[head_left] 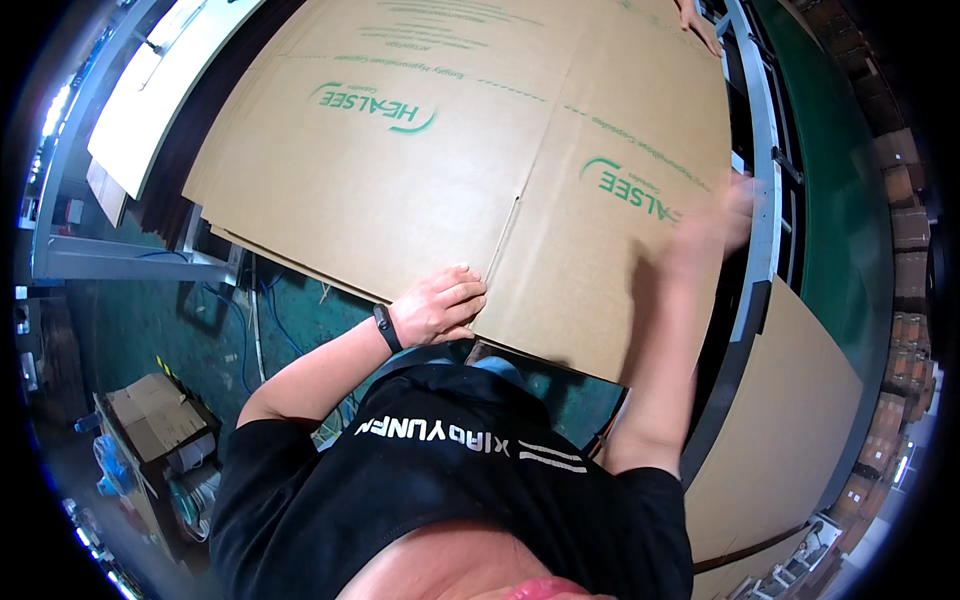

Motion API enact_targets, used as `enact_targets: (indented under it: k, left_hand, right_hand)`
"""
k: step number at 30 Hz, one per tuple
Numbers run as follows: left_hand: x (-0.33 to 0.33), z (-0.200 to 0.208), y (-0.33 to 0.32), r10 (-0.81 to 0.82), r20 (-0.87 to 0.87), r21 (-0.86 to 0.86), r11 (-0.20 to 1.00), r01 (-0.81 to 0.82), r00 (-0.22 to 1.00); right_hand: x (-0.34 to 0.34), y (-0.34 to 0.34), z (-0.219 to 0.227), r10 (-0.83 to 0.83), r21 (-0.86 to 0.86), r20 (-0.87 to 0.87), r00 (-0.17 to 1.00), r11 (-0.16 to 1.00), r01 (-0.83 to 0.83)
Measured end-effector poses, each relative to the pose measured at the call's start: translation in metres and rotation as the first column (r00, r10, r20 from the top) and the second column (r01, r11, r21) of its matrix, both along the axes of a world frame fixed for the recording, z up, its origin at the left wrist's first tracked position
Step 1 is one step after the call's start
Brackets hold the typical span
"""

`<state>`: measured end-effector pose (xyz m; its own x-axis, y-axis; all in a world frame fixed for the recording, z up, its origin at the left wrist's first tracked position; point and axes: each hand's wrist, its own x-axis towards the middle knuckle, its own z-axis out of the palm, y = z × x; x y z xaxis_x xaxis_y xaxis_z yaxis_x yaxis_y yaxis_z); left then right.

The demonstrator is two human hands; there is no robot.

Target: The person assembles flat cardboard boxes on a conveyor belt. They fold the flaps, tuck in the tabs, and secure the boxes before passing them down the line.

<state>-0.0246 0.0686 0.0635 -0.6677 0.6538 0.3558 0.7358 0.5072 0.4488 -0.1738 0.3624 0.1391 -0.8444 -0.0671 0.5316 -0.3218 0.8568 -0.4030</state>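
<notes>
The left hand (445, 304) lies loosely open on the cardboard (360, 195), likely light, stiff, best held by the edge beneath it; the blurred right hand's (712, 228) grip I can't tell.

A grey metal frame (766, 215), mostly hidden, apparently carries printed brown cardboard sheets (455, 190).

Broad brown cardboard sheet (470, 175) — green-printed, slit at its near edge, lying flat, seemingly atop another
</notes>
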Motion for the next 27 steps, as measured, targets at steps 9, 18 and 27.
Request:
enact_targets:
  k: [9,18,27]
  left_hand:
    - [-0.002,-0.012,-0.001,-0.007,0.032,-0.058,0.998,0.009,0.999]
    - [-0.006,-0.006,-0.001,-0.012,0.018,-0.032,0.999,0.012,1.0]
    - [-0.015,-0.013,-0.059,-0.002,0.02,-0.125,0.992,0.004,1.0]
  right_hand:
    - [0.011,-0.01,-0.084,-0.148,0.327,0.411,0.9,0.945,0.006]
    - [0.014,0.159,-0.101,-0.655,0.083,0.491,0.575,0.692,0.717]
    - [0.015,0.082,-0.101,-0.703,0.184,0.519,0.487,0.648,0.739]
